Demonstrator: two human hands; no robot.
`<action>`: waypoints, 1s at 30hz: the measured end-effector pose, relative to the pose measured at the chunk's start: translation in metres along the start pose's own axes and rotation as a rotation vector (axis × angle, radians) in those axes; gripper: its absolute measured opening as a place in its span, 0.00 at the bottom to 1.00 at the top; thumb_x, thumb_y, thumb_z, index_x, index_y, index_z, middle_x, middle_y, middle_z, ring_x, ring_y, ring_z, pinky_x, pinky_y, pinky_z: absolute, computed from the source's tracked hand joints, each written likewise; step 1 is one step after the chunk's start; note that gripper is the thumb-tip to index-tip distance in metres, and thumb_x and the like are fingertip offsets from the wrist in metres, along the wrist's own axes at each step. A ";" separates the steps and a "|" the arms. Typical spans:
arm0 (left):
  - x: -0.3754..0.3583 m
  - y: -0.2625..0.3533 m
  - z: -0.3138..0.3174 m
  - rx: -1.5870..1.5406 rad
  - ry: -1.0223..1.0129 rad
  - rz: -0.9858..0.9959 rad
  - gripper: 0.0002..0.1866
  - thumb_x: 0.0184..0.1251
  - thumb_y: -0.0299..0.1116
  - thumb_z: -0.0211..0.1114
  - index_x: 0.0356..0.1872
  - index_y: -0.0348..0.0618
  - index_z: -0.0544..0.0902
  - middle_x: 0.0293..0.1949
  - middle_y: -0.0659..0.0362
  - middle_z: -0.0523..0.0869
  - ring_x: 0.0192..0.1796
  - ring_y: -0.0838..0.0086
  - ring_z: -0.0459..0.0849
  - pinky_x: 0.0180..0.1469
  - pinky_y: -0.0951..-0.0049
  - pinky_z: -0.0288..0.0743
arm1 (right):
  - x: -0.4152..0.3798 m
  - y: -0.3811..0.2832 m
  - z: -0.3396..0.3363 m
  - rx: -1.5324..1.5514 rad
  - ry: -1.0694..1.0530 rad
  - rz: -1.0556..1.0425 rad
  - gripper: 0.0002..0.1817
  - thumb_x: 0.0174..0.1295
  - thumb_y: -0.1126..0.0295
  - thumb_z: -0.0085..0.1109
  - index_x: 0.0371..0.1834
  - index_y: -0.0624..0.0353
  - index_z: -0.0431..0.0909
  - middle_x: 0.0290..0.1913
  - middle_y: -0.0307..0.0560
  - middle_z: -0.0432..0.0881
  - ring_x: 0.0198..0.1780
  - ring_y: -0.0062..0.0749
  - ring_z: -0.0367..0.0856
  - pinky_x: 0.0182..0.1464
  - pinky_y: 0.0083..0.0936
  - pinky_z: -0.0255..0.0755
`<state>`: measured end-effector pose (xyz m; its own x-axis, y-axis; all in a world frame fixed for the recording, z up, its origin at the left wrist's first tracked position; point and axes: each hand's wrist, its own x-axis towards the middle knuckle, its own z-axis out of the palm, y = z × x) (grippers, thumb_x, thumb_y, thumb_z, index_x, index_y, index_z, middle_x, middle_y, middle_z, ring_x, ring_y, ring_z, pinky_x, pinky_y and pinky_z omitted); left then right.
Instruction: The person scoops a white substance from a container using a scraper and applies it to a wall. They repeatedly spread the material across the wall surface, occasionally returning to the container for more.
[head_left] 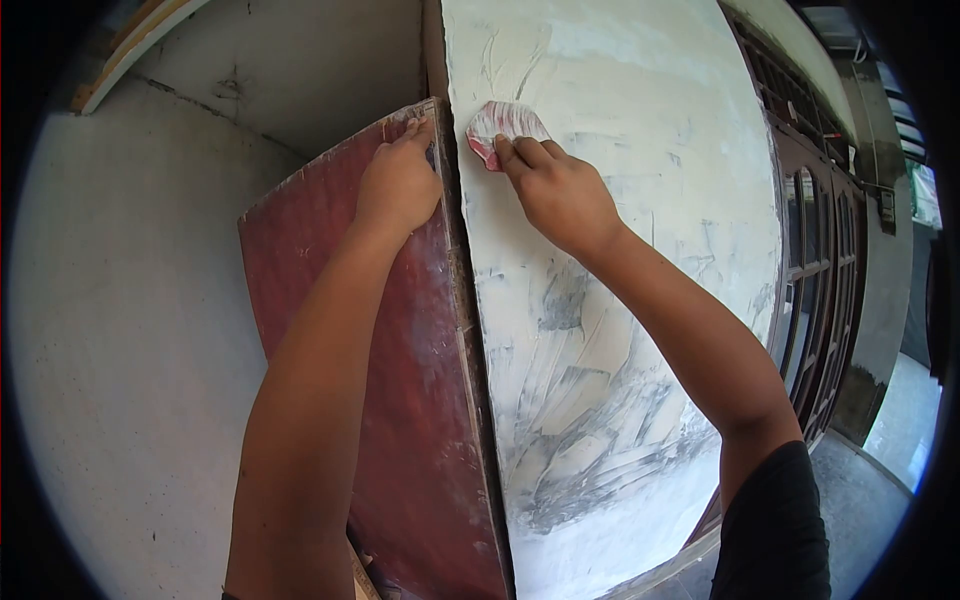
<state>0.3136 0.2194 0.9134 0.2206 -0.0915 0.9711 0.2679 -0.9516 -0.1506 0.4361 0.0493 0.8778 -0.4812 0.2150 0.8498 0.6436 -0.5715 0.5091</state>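
Observation:
My right hand point(568, 195) grips a flat red scraper point(507, 122) smeared with white paste. The scraper lies against the upper left part of a pale wall point(640, 120), which has patchy white filler and grey streaks. To its left stands a dark red wooden panel point(350, 260) with a worn, chipped edge. My left hand point(398, 180) rests near the panel's upper right corner, fingers stretched upward along its surface; its thumb is hidden. A narrow dark gap runs between the panel's edge and the wall.
A plain grey-white wall point(150, 330) fills the left side. Brown framed doors with glass panes point(810, 260) stand beyond the pale wall on the right. Grey floor point(860, 510) shows at lower right. A curved wooden piece point(140, 45) juts in at upper left.

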 end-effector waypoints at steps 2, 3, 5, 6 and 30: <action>0.001 0.001 0.001 0.015 0.007 -0.003 0.33 0.55 0.24 0.55 0.68 0.39 0.71 0.69 0.50 0.72 0.60 0.49 0.79 0.66 0.61 0.70 | -0.002 0.004 -0.013 0.021 0.003 -0.015 0.21 0.58 0.76 0.55 0.56 0.61 0.79 0.43 0.42 0.82 0.44 0.34 0.83 0.39 0.29 0.82; 0.001 0.001 0.001 0.020 0.007 -0.004 0.33 0.55 0.24 0.55 0.68 0.39 0.71 0.69 0.50 0.72 0.60 0.49 0.78 0.66 0.61 0.70 | 0.005 0.010 -0.018 0.021 0.006 -0.016 0.21 0.58 0.76 0.55 0.56 0.61 0.79 0.43 0.42 0.82 0.44 0.34 0.83 0.39 0.29 0.82; 0.000 0.001 0.002 0.027 0.002 -0.009 0.33 0.55 0.24 0.54 0.68 0.39 0.71 0.69 0.50 0.72 0.60 0.49 0.78 0.66 0.61 0.70 | 0.025 0.033 -0.021 0.003 0.171 0.070 0.17 0.58 0.75 0.54 0.51 0.60 0.80 0.40 0.44 0.82 0.42 0.37 0.83 0.36 0.32 0.82; 0.000 0.001 0.002 0.018 0.006 -0.009 0.33 0.56 0.24 0.54 0.68 0.39 0.71 0.69 0.50 0.72 0.60 0.49 0.78 0.66 0.61 0.70 | 0.036 0.047 -0.016 -0.044 0.177 0.109 0.16 0.59 0.75 0.53 0.50 0.59 0.80 0.40 0.44 0.82 0.42 0.37 0.83 0.36 0.33 0.82; 0.000 0.000 0.005 0.034 0.010 0.016 0.32 0.58 0.24 0.51 0.68 0.38 0.71 0.69 0.48 0.72 0.63 0.48 0.77 0.68 0.60 0.69 | 0.029 0.038 0.015 -0.059 0.003 0.023 0.19 0.59 0.76 0.52 0.54 0.64 0.77 0.43 0.45 0.83 0.45 0.38 0.83 0.41 0.32 0.82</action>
<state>0.3179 0.2209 0.9128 0.2155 -0.1098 0.9703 0.2957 -0.9397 -0.1720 0.4558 0.0452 0.9237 -0.4686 0.1995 0.8606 0.6184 -0.6216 0.4808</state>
